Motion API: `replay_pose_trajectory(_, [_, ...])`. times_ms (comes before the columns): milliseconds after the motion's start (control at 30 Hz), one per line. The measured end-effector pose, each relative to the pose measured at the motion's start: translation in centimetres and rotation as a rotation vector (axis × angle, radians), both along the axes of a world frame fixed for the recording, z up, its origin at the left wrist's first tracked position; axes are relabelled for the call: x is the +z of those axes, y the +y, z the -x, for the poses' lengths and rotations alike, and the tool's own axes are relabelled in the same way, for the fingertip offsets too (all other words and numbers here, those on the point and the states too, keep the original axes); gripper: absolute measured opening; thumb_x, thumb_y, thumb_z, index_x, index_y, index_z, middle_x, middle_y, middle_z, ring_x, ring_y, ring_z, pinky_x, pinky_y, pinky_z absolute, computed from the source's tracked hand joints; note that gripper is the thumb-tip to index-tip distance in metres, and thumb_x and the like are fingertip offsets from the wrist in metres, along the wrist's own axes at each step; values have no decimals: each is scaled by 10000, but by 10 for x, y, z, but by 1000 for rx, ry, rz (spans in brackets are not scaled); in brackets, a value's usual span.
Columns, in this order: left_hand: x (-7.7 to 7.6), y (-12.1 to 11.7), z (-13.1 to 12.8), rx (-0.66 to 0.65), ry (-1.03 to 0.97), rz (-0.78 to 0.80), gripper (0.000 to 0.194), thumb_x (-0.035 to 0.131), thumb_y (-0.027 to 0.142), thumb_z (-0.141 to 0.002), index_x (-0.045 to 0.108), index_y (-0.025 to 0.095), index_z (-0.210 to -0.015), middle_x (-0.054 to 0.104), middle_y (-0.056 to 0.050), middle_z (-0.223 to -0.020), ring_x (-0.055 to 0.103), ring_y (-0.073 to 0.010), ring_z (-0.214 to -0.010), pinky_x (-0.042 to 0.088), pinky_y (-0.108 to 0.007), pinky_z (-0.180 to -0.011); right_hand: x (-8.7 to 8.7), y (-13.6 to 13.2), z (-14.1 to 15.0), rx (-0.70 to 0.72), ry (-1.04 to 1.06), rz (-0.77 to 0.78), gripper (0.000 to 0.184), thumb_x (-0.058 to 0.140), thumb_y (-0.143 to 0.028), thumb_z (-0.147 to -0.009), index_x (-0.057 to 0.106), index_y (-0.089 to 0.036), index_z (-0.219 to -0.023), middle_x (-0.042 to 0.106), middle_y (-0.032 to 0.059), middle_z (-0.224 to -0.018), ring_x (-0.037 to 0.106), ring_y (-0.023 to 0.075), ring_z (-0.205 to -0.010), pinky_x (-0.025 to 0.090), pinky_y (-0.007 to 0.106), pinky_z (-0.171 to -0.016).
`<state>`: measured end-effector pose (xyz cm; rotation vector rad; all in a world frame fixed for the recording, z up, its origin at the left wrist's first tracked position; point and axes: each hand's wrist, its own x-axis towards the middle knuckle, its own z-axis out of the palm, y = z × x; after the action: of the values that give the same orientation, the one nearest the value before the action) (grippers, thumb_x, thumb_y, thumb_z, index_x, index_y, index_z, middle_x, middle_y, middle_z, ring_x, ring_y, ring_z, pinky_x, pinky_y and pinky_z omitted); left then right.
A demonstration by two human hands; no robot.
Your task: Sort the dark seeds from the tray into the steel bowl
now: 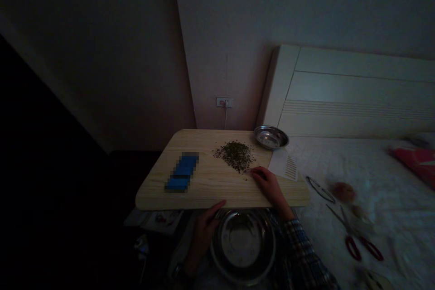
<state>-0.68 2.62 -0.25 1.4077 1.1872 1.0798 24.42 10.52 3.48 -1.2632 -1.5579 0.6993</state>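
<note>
A loose pile of small dark green grains, like beans or seeds [235, 154], lies spread on the light wooden table [204, 190]. My right hand [265, 181] is at the pile's near right edge, fingers pinched on a thin tweezers-like tool [248, 170] whose tip points at the grains. Below the table's front edge, a large round metal basin [241, 240] sits at my lap. My left hand [206, 224] is at the basin's left rim, seemingly gripping it, with one finger stretched to the table edge. Its other fingers are partly hidden in the dark.
A shallow metal bowl [271, 137] stands at the table's back right corner, beside a white card with yellowish strips [288, 166]. A blurred blue object [182, 173] lies at left. Red-handled scissors [353, 235] and glasses [320, 189] rest on the bed. A wall socket [224, 102] holds a plug.
</note>
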Motion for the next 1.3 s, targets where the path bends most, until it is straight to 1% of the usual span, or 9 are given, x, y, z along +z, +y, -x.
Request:
replay_pose_trajectory(167, [0, 0, -1, 6, -28, 40, 398, 503, 163, -706, 629, 189, -1083, 632, -33, -1162, 540, -208, -1121, 369, -368, -1023, 0, 1, 1, 28, 1, -14, 210, 516, -282, -801, 630, -203, -957, 663, 46, -940, 604, 179, -872, 462, 325, -810])
replay_pose_trajectory(433, [1, -1, -1, 12, -23, 32, 415, 505, 143, -687, 634, 208, -1076, 640, -27, -1149, 555, -214, -1100, 381, -375, -1011, 3, 0, 1, 19, -55, -15, 209, 521, -307, -808, 643, -204, -943, 660, 41, -928, 595, 175, -862, 453, 312, -803])
replay_pose_trajectory(633, [1, 0, -1, 9, -19, 31, 394, 509, 176, -710, 628, 206, -1085, 636, -30, -1154, 557, -215, -1098, 386, -377, -1007, 5, -2, 1, 32, -77, -29, 191, 520, -293, -804, 649, -209, -917, 658, 37, -912, 586, 178, -861, 446, 315, -803])
replay_pose_trajectory(767, [3, 0, -1, 13, -32, 29, 378, 520, 191, -713, 637, 213, -1071, 645, -31, -1138, 569, -214, -1081, 401, -365, -992, 4, -4, 1, 8, -66, -23, 192, 524, -295, -800, 648, -200, -911, 660, 39, -895, 588, 179, -846, 449, 314, -789])
replay_pose_trajectory(900, [3, 0, -1, -10, -23, 8, 404, 497, 149, -710, 630, 221, -1084, 633, -23, -1160, 549, -204, -1107, 384, -353, -1006, 3, -4, 0, 20, -62, -25, 182, 528, -297, -798, 649, -205, -898, 660, 34, -894, 589, 176, -844, 448, 305, -786])
replay_pose_trajectory(1067, [1, 0, 0, -11, -15, 21, 412, 481, 142, -717, 622, 226, -1095, 628, -21, -1168, 544, -205, -1113, 378, -364, -1008, 3, -4, -1, 32, -79, -14, 176, 543, -301, -790, 655, -199, -879, 658, 38, -880, 589, 177, -831, 445, 306, -787])
replay_pose_trajectory(1300, [2, 0, 0, -16, -19, 5, 400, 496, 160, -717, 625, 214, -1091, 637, -37, -1152, 567, -218, -1081, 399, -372, -988, 3, -5, -1, 17, -35, -6, 187, 533, -293, -786, 647, -196, -897, 662, 33, -884, 591, 173, -826, 448, 299, -768])
